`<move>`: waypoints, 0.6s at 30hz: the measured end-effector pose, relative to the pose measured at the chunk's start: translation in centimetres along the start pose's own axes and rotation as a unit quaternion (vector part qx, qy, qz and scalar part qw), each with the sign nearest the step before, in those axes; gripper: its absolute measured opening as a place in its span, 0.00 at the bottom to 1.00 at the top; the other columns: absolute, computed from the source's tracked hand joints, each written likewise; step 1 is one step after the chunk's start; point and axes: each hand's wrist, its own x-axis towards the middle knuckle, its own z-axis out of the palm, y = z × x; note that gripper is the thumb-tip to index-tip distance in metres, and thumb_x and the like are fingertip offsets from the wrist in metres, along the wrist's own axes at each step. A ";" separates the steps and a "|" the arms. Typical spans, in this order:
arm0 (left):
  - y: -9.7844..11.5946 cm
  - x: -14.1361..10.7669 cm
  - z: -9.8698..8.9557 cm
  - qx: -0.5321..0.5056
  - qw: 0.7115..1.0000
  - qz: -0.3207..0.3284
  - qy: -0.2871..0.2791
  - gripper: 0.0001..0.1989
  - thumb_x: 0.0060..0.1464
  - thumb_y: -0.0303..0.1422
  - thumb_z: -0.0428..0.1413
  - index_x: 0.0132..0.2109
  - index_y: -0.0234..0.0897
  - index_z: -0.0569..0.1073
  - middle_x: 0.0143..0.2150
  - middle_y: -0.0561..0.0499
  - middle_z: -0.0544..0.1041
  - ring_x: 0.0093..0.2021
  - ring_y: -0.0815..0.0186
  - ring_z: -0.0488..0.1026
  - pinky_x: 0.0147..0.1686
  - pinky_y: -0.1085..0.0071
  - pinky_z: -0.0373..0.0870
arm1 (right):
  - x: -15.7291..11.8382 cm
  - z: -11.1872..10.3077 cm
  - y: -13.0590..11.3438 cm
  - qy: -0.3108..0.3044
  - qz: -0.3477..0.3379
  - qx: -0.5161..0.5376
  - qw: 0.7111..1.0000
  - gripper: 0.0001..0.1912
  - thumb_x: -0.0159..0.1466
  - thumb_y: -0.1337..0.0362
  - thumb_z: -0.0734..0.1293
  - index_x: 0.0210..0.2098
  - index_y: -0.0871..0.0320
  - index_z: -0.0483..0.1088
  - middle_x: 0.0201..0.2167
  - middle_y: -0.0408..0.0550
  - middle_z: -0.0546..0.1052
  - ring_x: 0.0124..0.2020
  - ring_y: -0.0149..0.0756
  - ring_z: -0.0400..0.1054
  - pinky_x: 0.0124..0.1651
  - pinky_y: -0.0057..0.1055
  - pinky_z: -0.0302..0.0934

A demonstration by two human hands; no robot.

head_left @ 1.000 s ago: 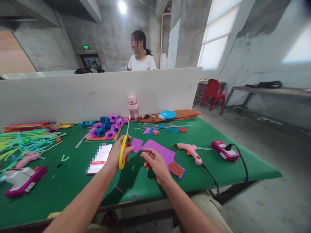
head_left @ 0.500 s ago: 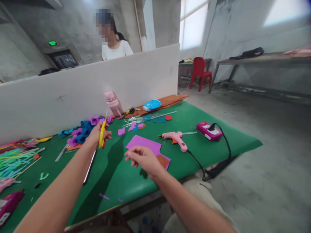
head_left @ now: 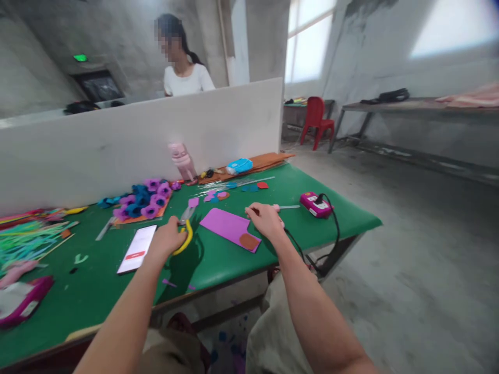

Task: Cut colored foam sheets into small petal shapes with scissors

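Observation:
My left hand [head_left: 167, 238] is closed round a pair of scissors [head_left: 188, 222] with yellow handles, low over the green table. The blades point away from me, their tips at a small purple square [head_left: 194, 202]. My right hand [head_left: 265, 221] has its fingers curled together, in front of a pink hot glue gun [head_left: 276, 208]. It hides most of the gun, so whether it touches it does not show. Between my hands lies a purple sheet [head_left: 224, 224] with a brown oval piece [head_left: 249, 241] on its near corner.
A phone [head_left: 137, 249] lies left of my left hand, with purple and blue flowers [head_left: 144, 199] behind it. The gun's cord hangs over the edge near a magenta power strip [head_left: 315, 204]. A pink bottle [head_left: 182, 162] stands by the white partition [head_left: 234, 119]; a person stands behind it.
My left hand has lowered the scissors from upright in the air to near the table, tilting them forward. My right hand has moved right, from over the purple sheet to the glue gun.

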 end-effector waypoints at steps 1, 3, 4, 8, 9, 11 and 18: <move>0.2 0.3 0.5 0.020 1.000 -0.013 -0.004 0.17 0.52 0.34 0.58 0.48 0.30 0.69 0.37 0.41 0.76 0.41 0.51 0.74 0.38 0.58 0.69 | -0.7 0.3 -0.4 -0.006 -0.006 -0.046 0.999 0.12 0.63 0.63 0.61 0.27 0.58 0.72 0.26 0.47 0.78 0.30 0.34 0.69 0.34 0.28 0.55; 0.5 0.9 1.4 0.052 0.998 -0.040 -0.008 0.16 0.58 0.37 0.54 0.51 0.34 0.69 0.46 0.46 0.73 0.43 0.61 0.73 0.43 0.58 0.71 | -2.5 0.9 -0.8 -0.010 -0.009 -0.109 0.994 0.12 0.64 0.63 0.60 0.30 0.59 0.73 0.31 0.49 0.78 0.34 0.36 0.70 0.36 0.29 0.54; 0.6 1.0 1.8 0.062 0.997 -0.049 -0.006 0.16 0.59 0.37 0.53 0.52 0.34 0.68 0.49 0.45 0.72 0.45 0.61 0.72 0.44 0.58 0.71 | -3.4 1.2 -0.9 -0.011 -0.005 -0.134 0.991 0.12 0.65 0.63 0.59 0.33 0.59 0.73 0.33 0.51 0.78 0.34 0.37 0.70 0.36 0.29 0.54; 0.8 1.1 3.3 0.092 0.993 -0.067 -0.003 0.17 0.59 0.37 0.53 0.53 0.34 0.68 0.51 0.45 0.71 0.47 0.60 0.72 0.44 0.58 0.72 | -6.5 2.1 -1.1 -0.035 -0.019 -0.252 0.967 0.13 0.66 0.60 0.58 0.37 0.60 0.71 0.34 0.54 0.77 0.37 0.41 0.69 0.38 0.32 0.52; 0.8 0.9 3.5 0.097 0.993 -0.067 -0.002 0.17 0.59 0.37 0.53 0.53 0.35 0.68 0.51 0.45 0.71 0.46 0.61 0.72 0.44 0.58 0.72 | -6.9 2.3 -1.3 -0.033 -0.016 -0.274 0.961 0.13 0.66 0.59 0.58 0.37 0.60 0.71 0.34 0.55 0.76 0.37 0.42 0.69 0.38 0.33 0.52; 0.7 0.6 3.7 0.103 0.993 -0.061 0.002 0.17 0.59 0.37 0.53 0.53 0.35 0.68 0.51 0.45 0.71 0.46 0.61 0.72 0.44 0.58 0.72 | -7.3 2.5 -1.7 -0.025 -0.004 -0.303 0.953 0.14 0.66 0.57 0.58 0.37 0.61 0.70 0.34 0.56 0.76 0.37 0.44 0.68 0.37 0.34 0.52; 1.3 -2.6 2.8 0.083 0.990 0.084 0.083 0.15 0.59 0.32 0.52 0.53 0.35 0.68 0.52 0.42 0.71 0.52 0.56 0.68 0.49 0.55 0.67 | -9.3 3.4 -3.3 -0.055 -0.016 -0.199 0.978 0.13 0.68 0.62 0.55 0.36 0.61 0.69 0.33 0.56 0.75 0.37 0.42 0.68 0.40 0.33 0.53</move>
